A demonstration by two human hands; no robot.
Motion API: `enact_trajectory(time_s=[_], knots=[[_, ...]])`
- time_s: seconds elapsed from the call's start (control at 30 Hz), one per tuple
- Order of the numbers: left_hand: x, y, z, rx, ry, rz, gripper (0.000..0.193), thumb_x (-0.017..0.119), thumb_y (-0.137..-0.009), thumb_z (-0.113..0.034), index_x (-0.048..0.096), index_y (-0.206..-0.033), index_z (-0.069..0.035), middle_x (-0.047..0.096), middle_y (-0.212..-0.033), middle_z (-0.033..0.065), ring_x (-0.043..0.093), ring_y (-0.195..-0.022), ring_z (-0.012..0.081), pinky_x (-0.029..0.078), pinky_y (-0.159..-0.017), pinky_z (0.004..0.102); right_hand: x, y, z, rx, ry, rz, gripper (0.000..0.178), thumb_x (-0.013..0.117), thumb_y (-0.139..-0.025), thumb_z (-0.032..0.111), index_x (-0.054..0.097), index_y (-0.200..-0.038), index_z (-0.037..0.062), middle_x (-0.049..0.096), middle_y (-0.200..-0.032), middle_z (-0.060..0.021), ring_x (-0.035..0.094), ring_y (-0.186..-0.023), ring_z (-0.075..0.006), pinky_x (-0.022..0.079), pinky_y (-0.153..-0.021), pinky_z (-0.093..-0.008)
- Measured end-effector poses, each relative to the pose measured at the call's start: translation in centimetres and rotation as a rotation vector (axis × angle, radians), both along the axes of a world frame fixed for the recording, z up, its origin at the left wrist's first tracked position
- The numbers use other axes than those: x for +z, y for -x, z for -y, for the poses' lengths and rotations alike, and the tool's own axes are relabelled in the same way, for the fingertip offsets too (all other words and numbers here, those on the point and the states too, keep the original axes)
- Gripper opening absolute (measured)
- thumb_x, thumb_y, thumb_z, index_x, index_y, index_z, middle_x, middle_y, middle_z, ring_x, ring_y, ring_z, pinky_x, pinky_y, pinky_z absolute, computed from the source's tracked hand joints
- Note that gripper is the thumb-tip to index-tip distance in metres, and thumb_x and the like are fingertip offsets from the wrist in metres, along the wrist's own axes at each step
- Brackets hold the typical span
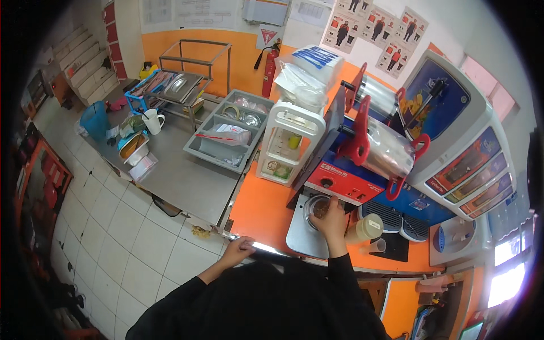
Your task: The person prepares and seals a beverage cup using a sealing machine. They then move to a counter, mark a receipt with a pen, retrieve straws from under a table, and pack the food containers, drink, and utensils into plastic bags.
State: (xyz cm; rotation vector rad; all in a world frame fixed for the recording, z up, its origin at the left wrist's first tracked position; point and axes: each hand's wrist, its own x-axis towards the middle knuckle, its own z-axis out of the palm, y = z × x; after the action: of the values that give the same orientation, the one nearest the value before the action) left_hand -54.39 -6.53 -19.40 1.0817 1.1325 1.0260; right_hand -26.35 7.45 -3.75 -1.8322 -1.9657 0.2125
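My right hand [330, 218] is closed round a clear cup [321, 209] with brown contents. This cup stands in the round metal holder on the silver tray [303, 237] of a red and blue cup sealing machine [343, 182]. Close to the counter's front edge, my left hand [241, 250] has its fingers curled in, with nothing seen in them. Right of my right hand are a cream-coloured lidded jar [368, 228] and a small clear cup [377, 246]. Rolls of film [388, 148] on red holders sit on top of the machine.
A white rack [292, 139] stands left of the machine, with plastic-wrapped packs on top. A drink dispenser [453, 130] rises at the right. On the steel table [187, 187] lie a grey divided tray [195, 148], a white mug [153, 122] and a blue container [95, 122].
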Motion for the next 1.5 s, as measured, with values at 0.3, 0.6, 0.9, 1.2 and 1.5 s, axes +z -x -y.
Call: enact_trajectory(time_s=[0.3,0.6,0.9,1.2,1.5], knots=[[1.2,-0.7,-0.3,0.004,0.018,0.023,0.036,0.068,-0.08,-0.005,0.055,-0.113,-0.001,0.062,-0.099,0.0062,0.06,-0.084,0.0076,0.05,-0.074,0.023,5.0,-0.2,3.0,0.277,-0.148,-0.019,0.085,0.086,-0.056,0.033,0.045,-0.124,0.0024,0.06,-0.104,-0.0191,0.058,-0.096,-0.0387,0.045,-0.088,-0.0438],[2.9,-4.0,0.4,0.127,-0.082,-0.05,0.039,0.069,-0.08,-0.005,0.055,-0.116,-0.004,0.059,-0.11,0.0067,0.057,-0.099,0.0155,0.049,-0.083,0.0278,30.5,-1.2,-7.2,0.364,-0.544,0.135,0.042,0.053,-0.092,0.031,0.055,-0.123,0.0021,0.055,-0.126,-0.0187,0.049,-0.12,-0.0323,0.035,-0.101,-0.0365],[1.8,-8.2,1.0,0.254,-0.269,-0.058,0.035,0.066,-0.084,-0.01,0.055,-0.116,-0.001,0.059,-0.11,0.007,0.056,-0.097,0.0132,0.048,-0.082,0.0268,24.2,-4.7,-10.0,0.608,-0.597,0.39,0.049,0.035,-0.098,0.04,0.05,-0.13,0.005,0.05,-0.132,-0.0203,0.044,-0.126,-0.0343,0.032,-0.104,-0.0377],[0.1,-11.4,2.6,0.335,-0.331,-0.033,0.032,0.067,-0.083,-0.011,0.058,-0.113,-0.004,0.062,-0.11,0.0055,0.058,-0.096,0.0139,0.049,-0.082,0.0283,17.1,-1.6,-1.9,0.396,-1.097,0.643,0.048,0.039,-0.097,0.042,0.048,-0.134,0.0116,0.048,-0.135,-0.0152,0.043,-0.126,-0.0315,0.032,-0.103,-0.0419],[0.0,-11.7,2.9,0.397,-0.372,-0.056,0.035,0.067,-0.083,-0.013,0.057,-0.115,-0.004,0.062,-0.112,0.0067,0.06,-0.099,0.017,0.049,-0.084,0.0306,18.6,-1.5,-1.7,0.309,-1.163,0.59,0.052,0.04,-0.095,0.049,0.04,-0.14,0.0241,0.038,-0.144,-0.0121,0.039,-0.131,-0.0309,0.022,-0.098,-0.0686]])
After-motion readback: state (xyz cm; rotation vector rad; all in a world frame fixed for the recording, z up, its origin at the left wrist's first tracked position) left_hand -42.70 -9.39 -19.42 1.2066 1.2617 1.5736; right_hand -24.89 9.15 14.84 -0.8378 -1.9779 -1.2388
